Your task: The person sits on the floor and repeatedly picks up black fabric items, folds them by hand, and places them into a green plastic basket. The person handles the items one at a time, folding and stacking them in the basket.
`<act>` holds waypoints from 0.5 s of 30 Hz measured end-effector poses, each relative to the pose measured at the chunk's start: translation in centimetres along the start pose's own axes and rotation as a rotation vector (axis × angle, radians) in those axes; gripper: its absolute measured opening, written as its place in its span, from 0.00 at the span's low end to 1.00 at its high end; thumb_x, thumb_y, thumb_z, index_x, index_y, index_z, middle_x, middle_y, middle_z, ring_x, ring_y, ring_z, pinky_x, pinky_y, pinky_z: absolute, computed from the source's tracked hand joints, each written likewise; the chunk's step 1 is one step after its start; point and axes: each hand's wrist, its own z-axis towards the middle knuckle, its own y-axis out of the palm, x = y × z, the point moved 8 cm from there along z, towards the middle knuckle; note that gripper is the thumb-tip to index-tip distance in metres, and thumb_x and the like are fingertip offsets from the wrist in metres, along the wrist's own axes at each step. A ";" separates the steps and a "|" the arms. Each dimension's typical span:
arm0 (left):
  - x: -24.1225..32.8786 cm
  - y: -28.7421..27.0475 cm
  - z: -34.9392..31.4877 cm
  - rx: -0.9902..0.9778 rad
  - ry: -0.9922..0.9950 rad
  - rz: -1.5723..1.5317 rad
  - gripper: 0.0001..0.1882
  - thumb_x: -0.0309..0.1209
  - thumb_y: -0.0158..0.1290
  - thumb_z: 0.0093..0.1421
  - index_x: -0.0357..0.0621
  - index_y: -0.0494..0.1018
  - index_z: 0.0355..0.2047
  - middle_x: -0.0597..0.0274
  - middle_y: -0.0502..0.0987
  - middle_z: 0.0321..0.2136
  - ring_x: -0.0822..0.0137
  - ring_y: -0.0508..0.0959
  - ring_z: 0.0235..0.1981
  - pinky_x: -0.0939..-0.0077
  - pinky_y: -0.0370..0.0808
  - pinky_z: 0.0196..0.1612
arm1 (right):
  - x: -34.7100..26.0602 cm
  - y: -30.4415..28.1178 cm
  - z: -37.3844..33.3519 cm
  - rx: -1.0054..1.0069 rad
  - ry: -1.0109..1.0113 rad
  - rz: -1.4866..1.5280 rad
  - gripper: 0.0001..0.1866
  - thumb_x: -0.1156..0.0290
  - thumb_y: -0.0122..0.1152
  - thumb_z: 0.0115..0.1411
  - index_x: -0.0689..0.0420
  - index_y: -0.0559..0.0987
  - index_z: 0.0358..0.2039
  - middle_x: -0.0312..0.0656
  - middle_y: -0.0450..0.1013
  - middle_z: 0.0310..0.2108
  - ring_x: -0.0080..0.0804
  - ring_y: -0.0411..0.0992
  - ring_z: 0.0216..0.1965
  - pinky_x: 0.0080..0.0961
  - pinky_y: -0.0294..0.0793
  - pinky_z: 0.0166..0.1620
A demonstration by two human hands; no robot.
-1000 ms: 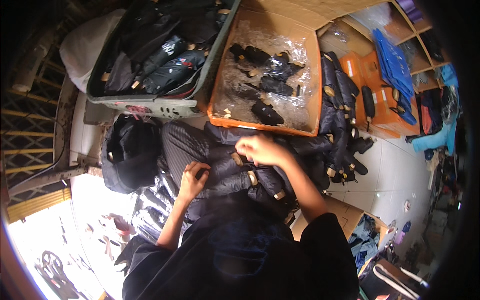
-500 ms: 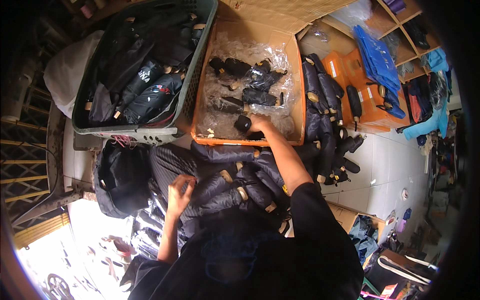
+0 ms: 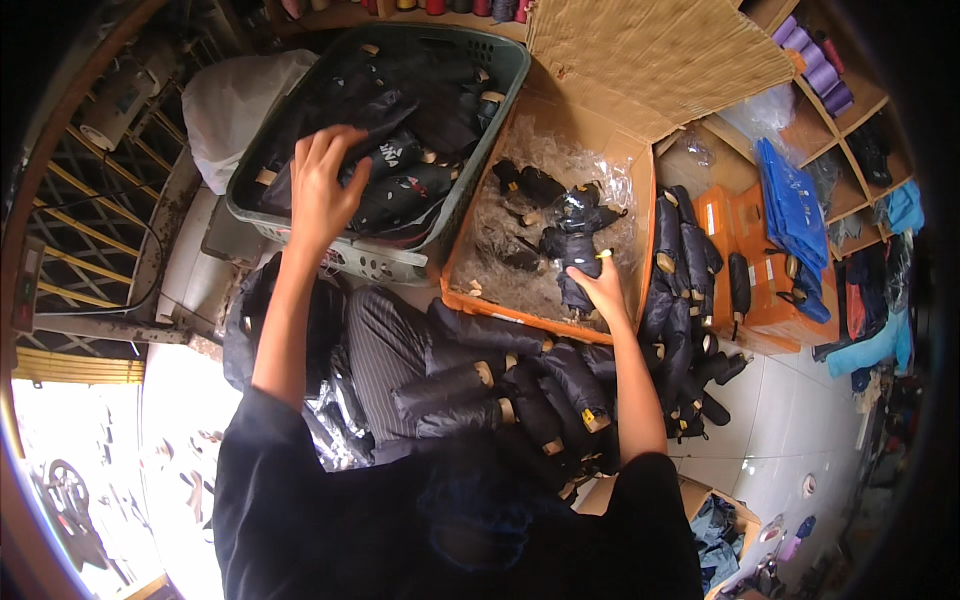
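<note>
My left hand (image 3: 325,185) is raised over the near left part of a dark green plastic basket (image 3: 490,125), fingers spread and nothing in them. Black folded umbrellas (image 3: 410,190) and loose black cloth fill this basket. Inside an orange-edged cardboard box (image 3: 520,318), my right hand (image 3: 602,292) is closed on a black folded umbrella (image 3: 576,292), its thumb across the top and some fingers hidden. Just beyond it lies another folded umbrella (image 3: 568,245). Several more folded umbrellas (image 3: 535,185) rest on crumpled clear plastic in the box.
Black padded rolls (image 3: 445,390) with pale ends are heaped between me and the box. Orange boxes (image 3: 765,280) with a blue plastic bag (image 3: 790,200) stand at the right. A wooden shelf (image 3: 850,120) is behind them. A white sack (image 3: 235,110) leans beside the basket.
My left hand has moved up and forward from above my lap to over the basket. My right hand has shifted rightward within the box with the folded umbrella. The head view has turned.
</note>
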 end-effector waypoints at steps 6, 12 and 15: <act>-4.8 4.1 1.6 -0.253 -0.069 0.134 0.11 0.34 0.60 0.53 0.44 0.80 0.35 0.56 0.81 0.33 0.55 0.77 0.43 0.57 0.70 0.49 | -3.9 -3.4 -3.6 0.113 -0.061 0.327 0.22 0.66 0.69 0.54 0.65 0.73 0.44 0.41 0.76 0.37 0.27 0.73 0.37 0.26 0.72 0.43; -7.0 2.6 2.4 0.005 -0.420 -0.401 0.13 0.34 0.53 0.62 0.35 0.78 0.35 0.58 0.79 0.23 0.64 0.79 0.26 0.76 0.72 0.33 | -6.7 -4.2 -7.3 0.179 0.014 0.702 0.24 0.64 0.63 0.58 0.63 0.71 0.51 0.41 0.73 0.44 0.30 0.73 0.43 0.25 0.71 0.49; -4.9 2.5 2.0 0.013 -0.664 -0.971 0.17 0.36 0.47 0.68 0.31 0.76 0.39 0.64 0.79 0.30 0.74 0.78 0.31 0.77 0.73 0.37 | -5.9 -2.4 -8.4 -0.002 0.135 0.992 0.23 0.58 0.53 0.64 0.61 0.68 0.53 0.47 0.73 0.42 0.40 0.77 0.36 0.36 0.79 0.41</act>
